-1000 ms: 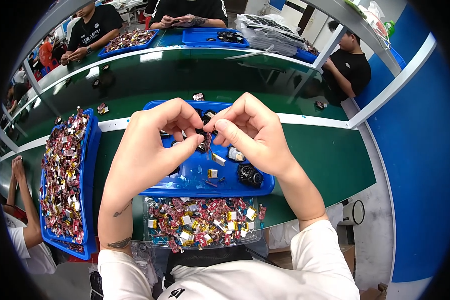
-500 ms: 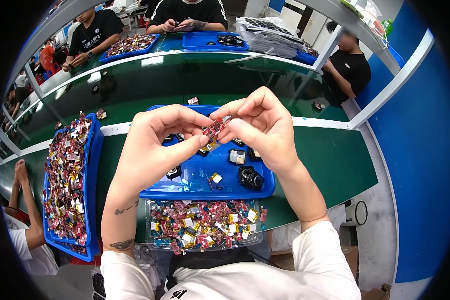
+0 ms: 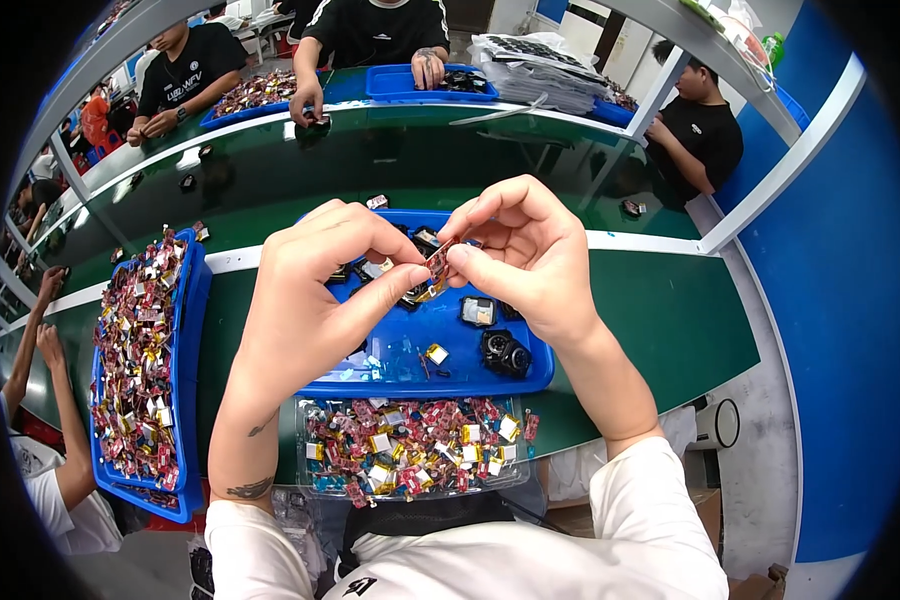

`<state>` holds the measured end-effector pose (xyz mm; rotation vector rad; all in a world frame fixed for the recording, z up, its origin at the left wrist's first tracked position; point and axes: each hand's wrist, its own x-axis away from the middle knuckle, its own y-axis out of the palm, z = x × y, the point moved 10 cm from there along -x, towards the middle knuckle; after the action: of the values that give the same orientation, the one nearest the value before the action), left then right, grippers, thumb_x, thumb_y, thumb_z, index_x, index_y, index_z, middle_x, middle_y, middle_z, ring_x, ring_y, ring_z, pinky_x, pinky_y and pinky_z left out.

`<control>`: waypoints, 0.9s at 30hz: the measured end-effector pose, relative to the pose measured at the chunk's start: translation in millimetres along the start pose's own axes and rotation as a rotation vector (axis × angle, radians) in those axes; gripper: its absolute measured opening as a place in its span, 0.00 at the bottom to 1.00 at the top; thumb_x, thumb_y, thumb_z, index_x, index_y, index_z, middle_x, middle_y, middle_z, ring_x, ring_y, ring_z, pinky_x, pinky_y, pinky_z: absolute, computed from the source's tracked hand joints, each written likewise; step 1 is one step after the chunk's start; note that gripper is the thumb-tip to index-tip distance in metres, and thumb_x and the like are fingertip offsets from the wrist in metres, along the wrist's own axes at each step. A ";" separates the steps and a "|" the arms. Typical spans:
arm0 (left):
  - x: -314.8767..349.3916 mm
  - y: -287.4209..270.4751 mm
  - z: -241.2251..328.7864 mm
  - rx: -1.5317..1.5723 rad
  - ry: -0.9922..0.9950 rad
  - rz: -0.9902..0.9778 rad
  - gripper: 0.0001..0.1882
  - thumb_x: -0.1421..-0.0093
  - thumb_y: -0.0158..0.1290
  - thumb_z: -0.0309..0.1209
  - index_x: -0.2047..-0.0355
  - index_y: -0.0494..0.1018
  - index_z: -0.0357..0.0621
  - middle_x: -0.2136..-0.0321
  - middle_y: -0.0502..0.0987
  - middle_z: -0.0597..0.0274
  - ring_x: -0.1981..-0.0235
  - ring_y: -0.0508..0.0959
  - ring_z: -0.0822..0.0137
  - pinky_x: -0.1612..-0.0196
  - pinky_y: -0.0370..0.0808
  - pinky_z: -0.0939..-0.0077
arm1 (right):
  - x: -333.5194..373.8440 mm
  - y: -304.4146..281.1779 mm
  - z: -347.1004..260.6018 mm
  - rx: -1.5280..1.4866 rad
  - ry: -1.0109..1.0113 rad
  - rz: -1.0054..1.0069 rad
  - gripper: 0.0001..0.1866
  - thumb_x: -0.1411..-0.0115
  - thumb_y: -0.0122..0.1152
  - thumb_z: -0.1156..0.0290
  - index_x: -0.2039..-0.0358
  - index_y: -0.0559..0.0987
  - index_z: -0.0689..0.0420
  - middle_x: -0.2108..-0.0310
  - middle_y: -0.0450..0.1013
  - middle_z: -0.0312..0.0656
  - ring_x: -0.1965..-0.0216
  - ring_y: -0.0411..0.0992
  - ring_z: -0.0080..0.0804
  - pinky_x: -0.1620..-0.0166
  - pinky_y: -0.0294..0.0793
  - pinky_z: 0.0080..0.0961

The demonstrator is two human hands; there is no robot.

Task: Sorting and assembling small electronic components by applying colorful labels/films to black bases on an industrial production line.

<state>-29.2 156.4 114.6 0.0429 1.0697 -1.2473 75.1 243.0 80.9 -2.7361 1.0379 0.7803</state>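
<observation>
Pinched at the fingertips of both hands, a small red circuit board (image 3: 437, 263) sat tilted in the head view, the left hand (image 3: 315, 290) gripping its lower part and the right hand (image 3: 535, 260) closed on its upper end. It was held above a blue tray (image 3: 470, 383), where a loose white-and-yellow battery (image 3: 437, 354) lay near a pair of round black cases (image 3: 505, 353). Just below that tray, nearer the person's body, a clear plastic tray (image 3: 308, 488) held a heap of red boards and batteries. To the left stood a blue bin (image 3: 194, 320), filled with more of the same. Across the green table (image 3: 660, 310), a co-worker's hand (image 3: 307, 100) touched a small dark piece.
</observation>
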 end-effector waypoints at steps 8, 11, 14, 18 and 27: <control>6.3 8.2 -22.8 0.055 -0.233 0.013 0.06 0.51 0.59 0.23 0.77 0.72 0.36 0.76 0.75 0.64 0.72 0.73 0.74 0.67 0.68 0.79 | 3.3 -4.4 -4.4 0.098 -0.110 0.082 0.11 0.48 0.61 0.84 0.65 0.72 0.61 0.65 0.72 0.39 0.63 0.74 0.22 0.59 0.77 0.18; 4.7 5.2 -23.2 0.156 -0.272 0.095 0.07 0.51 0.61 0.23 0.76 0.72 0.38 0.75 0.75 0.66 0.71 0.73 0.77 0.66 0.68 0.81 | 4.0 -3.6 -7.3 0.149 -0.145 0.089 0.08 0.47 0.61 0.83 0.65 0.76 0.64 0.66 0.74 0.39 0.63 0.75 0.23 0.60 0.77 0.18; 3.9 11.6 -25.3 0.179 -0.262 0.030 0.07 0.52 0.61 0.23 0.75 0.72 0.39 0.75 0.75 0.66 0.70 0.73 0.77 0.64 0.68 0.83 | 5.5 -3.6 4.2 0.090 -0.035 0.082 0.07 0.47 0.62 0.83 0.66 0.79 0.65 0.66 0.76 0.41 0.64 0.76 0.24 0.62 0.77 0.17; 5.1 15.5 -27.7 0.193 -0.230 -0.029 0.06 0.50 0.59 0.20 0.74 0.71 0.37 0.74 0.75 0.65 0.70 0.74 0.76 0.63 0.70 0.83 | 3.7 -5.2 -6.6 0.186 -0.132 0.086 0.07 0.49 0.64 0.82 0.67 0.82 0.63 0.67 0.76 0.41 0.65 0.76 0.23 0.63 0.76 0.15; 9.7 30.8 -41.8 0.456 -0.402 -0.074 0.05 0.47 0.58 0.21 0.70 0.73 0.35 0.71 0.76 0.65 0.70 0.74 0.79 0.64 0.71 0.85 | 1.8 -11.4 -6.3 0.193 -0.180 0.104 0.07 0.49 0.65 0.83 0.67 0.81 0.63 0.69 0.76 0.39 0.67 0.74 0.20 0.65 0.73 0.15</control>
<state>-32.3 184.2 69.8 0.0966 0.4325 -1.4721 86.3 248.9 84.6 -2.4196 1.1571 0.8728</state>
